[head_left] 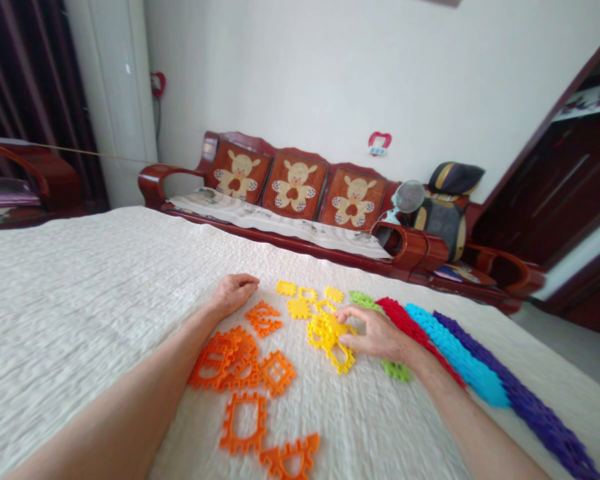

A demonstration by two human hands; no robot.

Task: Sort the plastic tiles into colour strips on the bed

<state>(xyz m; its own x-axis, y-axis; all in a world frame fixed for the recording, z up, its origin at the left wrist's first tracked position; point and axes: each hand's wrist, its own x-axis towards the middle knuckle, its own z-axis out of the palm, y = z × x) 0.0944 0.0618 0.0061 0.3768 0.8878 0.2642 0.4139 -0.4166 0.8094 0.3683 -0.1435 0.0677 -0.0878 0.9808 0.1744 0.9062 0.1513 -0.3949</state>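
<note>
My right hand (377,333) is over a small heap of yellow interlocking toy panels (343,357). Its thumb and fingers close around the edge of a solid yellow panel (334,325) on top. More yellow pieces, some solid and some open frames, lie just behind, among them a notched square (299,308). My left hand (235,293) rests on the cloth left of them, fingers curled together, with nothing visible in it. Orange toy panels lie in front of it: a slatted one (263,319), an overlapping group (225,360), a window piece (277,372), a square frame (243,393) and an arched piece (290,460).
Right of the yellow heap, rows of green (396,371), red (405,323), light blue (460,357) and purple pieces (535,407) run along the white quilted cover (105,280). Behind stands a wooden sofa (280,240) with bear cushions; a small fan (409,197) is at its right end.
</note>
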